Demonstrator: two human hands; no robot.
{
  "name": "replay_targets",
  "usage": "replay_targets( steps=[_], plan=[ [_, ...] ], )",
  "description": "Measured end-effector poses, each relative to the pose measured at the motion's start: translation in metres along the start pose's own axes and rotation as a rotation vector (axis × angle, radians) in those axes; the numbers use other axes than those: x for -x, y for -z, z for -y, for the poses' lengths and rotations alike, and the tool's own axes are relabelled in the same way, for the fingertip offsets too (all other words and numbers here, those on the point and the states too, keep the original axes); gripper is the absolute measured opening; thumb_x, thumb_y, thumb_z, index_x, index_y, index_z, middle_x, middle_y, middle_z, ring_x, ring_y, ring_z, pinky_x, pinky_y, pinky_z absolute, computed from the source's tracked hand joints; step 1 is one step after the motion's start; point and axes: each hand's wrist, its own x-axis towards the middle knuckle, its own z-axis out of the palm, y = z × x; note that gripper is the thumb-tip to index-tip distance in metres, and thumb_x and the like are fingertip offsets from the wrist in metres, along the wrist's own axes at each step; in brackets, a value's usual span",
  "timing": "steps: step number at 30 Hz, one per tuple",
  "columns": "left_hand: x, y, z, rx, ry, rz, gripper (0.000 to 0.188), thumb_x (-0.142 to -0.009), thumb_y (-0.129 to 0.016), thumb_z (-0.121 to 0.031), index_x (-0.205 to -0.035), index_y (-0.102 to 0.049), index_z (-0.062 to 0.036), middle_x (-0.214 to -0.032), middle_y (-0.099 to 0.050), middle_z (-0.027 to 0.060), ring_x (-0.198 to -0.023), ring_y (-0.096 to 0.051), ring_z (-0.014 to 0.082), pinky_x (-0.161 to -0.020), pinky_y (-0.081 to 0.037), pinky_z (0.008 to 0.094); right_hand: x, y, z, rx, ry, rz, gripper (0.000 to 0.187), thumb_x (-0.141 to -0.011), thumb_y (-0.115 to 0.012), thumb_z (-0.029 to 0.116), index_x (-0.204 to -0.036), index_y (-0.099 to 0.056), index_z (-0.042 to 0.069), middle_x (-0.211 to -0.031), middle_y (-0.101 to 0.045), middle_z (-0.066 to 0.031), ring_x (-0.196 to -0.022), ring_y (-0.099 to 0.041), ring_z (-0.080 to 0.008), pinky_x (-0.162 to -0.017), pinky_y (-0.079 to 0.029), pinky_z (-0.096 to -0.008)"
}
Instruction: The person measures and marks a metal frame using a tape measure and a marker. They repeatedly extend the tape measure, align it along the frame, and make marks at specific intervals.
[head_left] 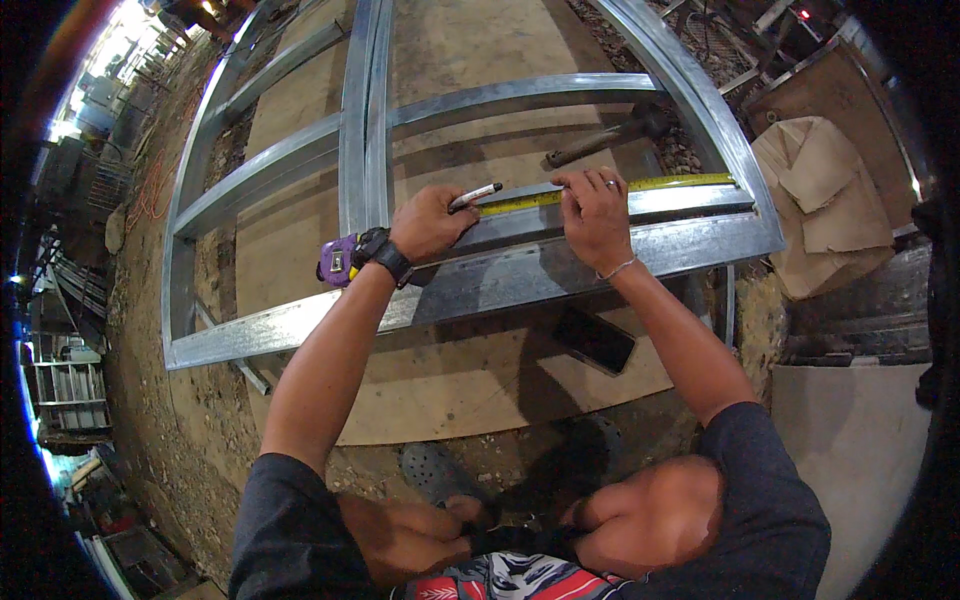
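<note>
A long yellow tape [700,181] is kept in a purple case [338,262], and some of it has been pulled out along a bar of a big metal frame [690,246]. The case is seen at the left wrist, just beside a black watch [388,254], and the tape is led past both hands to the right side of the frame. The case is marked by yellow bits and a small pale label, which is too small to be read. The tape is covered with dark marks, also too tiny to be read. The frame is made of shiny silver bars, joined in big boxes. A white marker [477,196] with a dark tip is clamped in the fingers of the left hand [426,224], right by the tape. The fingers of the right hand [597,212] are bent over the tape, but whether it is pinched or only pressed cannot be told. A hammer [590,146] is seen behind the right hand. Below the front bar, a dark phone [594,341] is laid on a tan board [460,385]. A brown folded sheet [830,200] is seen off to the right.
</note>
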Motion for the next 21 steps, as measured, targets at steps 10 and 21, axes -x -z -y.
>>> replay_targets(
  steps=[10, 21],
  plan=[
    [-0.002, -0.001, 0.004, 0.007, -0.034, 0.012, 0.036, -0.096, -0.077, -0.035, -0.117, -0.079, -0.0061, -0.082, -0.074, 0.0113, -0.076, -0.070, 0.0195, -0.072, -0.053, 0.0397, 0.000, 0.001, 0.000, 0.010, -0.011, 0.009, 0.019, -0.096, -0.067, 0.010, -0.113, -0.074, 0.014, -0.105, -0.071, -0.0098, -0.109, -0.062, -0.0349, -0.107, -0.043, -0.0507],
    [0.004, -0.005, 0.006, 0.010, -0.009, -0.001, 0.037, -0.094, -0.073, -0.042, -0.112, -0.082, -0.0121, -0.096, -0.078, 0.0214, -0.093, -0.075, 0.0434, -0.081, -0.056, 0.0513, 0.005, 0.004, 0.004, -0.007, -0.033, 0.036, 0.018, -0.096, -0.067, 0.012, -0.113, -0.073, 0.015, -0.107, -0.071, -0.0096, -0.113, -0.062, -0.0357, -0.108, -0.042, -0.0512]
  ],
)
